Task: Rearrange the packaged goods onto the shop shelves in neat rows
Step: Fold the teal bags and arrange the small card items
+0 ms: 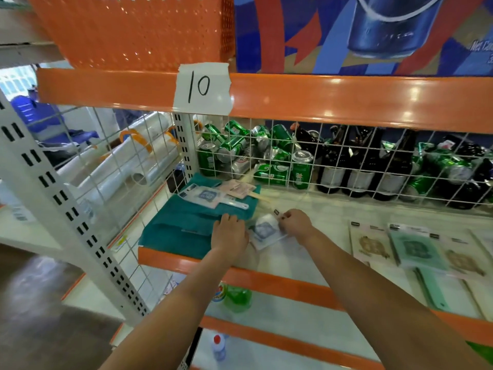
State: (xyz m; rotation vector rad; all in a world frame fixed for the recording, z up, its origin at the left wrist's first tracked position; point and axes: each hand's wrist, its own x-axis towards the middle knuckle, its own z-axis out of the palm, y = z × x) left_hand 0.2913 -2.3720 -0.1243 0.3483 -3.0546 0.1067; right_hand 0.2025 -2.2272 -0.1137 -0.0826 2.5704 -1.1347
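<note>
Both hands on the shelf. My left hand lies knuckles-up at the right edge of the teal cloth, fingers bent down onto it; can't tell if it grips anything. My right hand pinches the top edge of a clear packet with a grey-blue print, lying flat between the hands, blurred.

Surface: white shelf board, orange front lip, white slotted upright on the left. Brown floor lower left. Tape tag reading "10" on the orange rail above.

On the cloth: another packet like mine, plus pinkish ones behind it, overlapping. Right of my hands: a row of flat packets, beige and green prints, laid side by side and partly stacked; row is cut off at the frame edge, labels unreadable.

Behind the wire grid: green cans heaped loose, some upright, some tipped; dark bottles standing to their right; more cans further right.

Top left: orange perforated basket, contents not visible. Printed carton beside it, text cut off.

Lower shelves: green bottle and a red-capped clear bottle, both partly hidden by my left arm.
</note>
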